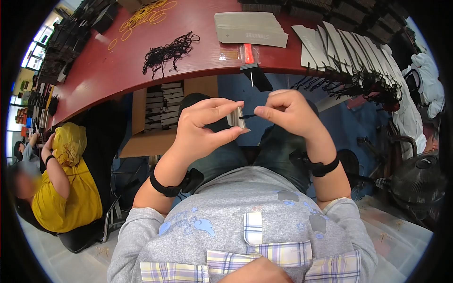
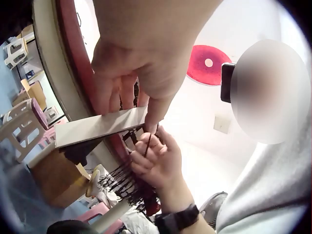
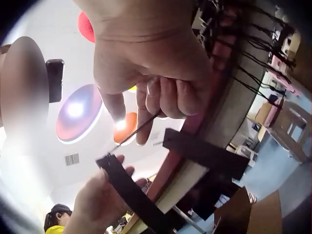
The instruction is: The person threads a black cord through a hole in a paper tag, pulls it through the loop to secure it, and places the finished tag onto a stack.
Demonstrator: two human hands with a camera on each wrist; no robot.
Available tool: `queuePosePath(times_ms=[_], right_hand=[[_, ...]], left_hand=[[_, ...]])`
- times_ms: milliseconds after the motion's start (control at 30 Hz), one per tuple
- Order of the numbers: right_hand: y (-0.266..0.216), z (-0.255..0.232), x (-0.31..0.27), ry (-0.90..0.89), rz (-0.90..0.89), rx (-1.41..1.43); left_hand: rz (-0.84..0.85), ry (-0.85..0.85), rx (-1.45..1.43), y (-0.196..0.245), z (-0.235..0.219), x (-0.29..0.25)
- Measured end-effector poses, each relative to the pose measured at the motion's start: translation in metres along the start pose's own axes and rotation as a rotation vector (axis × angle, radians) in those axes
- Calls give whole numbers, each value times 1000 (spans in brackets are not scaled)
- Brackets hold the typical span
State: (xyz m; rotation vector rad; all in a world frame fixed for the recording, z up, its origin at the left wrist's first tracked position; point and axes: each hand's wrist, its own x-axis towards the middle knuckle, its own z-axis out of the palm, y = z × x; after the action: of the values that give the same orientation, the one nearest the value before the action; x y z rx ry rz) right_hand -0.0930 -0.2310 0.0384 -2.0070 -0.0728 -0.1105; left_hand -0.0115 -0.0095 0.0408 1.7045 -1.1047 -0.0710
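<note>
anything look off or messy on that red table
Mostly orderly. The black strings lie in a tangled heap and yellow rubber bands are scattered loose on the red table, unlike the neatly stacked grey tags.

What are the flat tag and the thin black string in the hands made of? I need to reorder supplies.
The tag, held in the left hand, looks like stiff matte grey card: it stays flat with straight edges in the left wrist view. The string, pinched by the right hand, looks like thin black cord, possibly waxed or elastic; the loose strings on the table curl limply.
</note>
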Motion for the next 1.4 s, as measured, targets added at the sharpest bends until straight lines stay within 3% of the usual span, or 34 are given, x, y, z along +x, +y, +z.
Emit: queuePosePath(times_ms=[100,133,167,233,333,433,467,567,633,700,733,800,833,900,933,1033,1067,1133,1200,1233,1333,1400], right_hand=[[-10,-2,-4,81,32,16],[-18,-9,-7,123,1,363],[-33,-15,-10,96,-101,258],[-39,-11,-12,-30,-209,439],[-33,-15,-6,102,-173,455],[-44,3,-3,13,93,-60],[-30,8,-4,-44,-13,-11],[-18,0,-10,8,-56,-6],[-30,-39,-23,360,192,529],[-34,-64,-30,632,118,763],[-25,-78,-32,661,124,722],[-7,-103,-33,689,184,610],[-1,-108,-35,740,251,399],[2,-111,-32,821,375,-26],[-7,-108,-33,948,516,-415],[-4,-89,-27,1247,120,-1317],[-7,-82,-20,1292,103,-1296],[-11,-73,0,1170,-180,-1229],[-16,-45,30,940,-381,-1040],[-17,-33,44,866,-380,-1066],[-3,-18,78,770,-414,-1096],[0,-15,85,746,-409,-1114]], left_hand=[[-21,-9,39,-3,4,-1],[-39,-32,120,-6,4,-1],[-57,-57,201,-8,4,-2],[-52,-57,212,5,8,3],[22,-71,315,11,3,13],[119,-63,333,11,4,20],[147,-60,313,11,6,21],[209,-26,253,9,5,29],[117,217,375,1,-15,43],[145,367,596,-21,-35,61],[166,368,705,-30,-43,71],[171,333,865,-47,-51,90],[213,303,954,-58,-54,98],[119,179,1016,-71,-57,110],[67,116,1049,-75,-58,114],[72,-19,1196,-70,-63,124],[94,55,1118,-67,-64,126],[141,196,959,-60,-69,131],[-78,288,566,-42,-79,143],[-185,332,367,-38,-85,146],[-252,355,-364,-59,-124,162],[-264,354,-560,-60,-142,164]])
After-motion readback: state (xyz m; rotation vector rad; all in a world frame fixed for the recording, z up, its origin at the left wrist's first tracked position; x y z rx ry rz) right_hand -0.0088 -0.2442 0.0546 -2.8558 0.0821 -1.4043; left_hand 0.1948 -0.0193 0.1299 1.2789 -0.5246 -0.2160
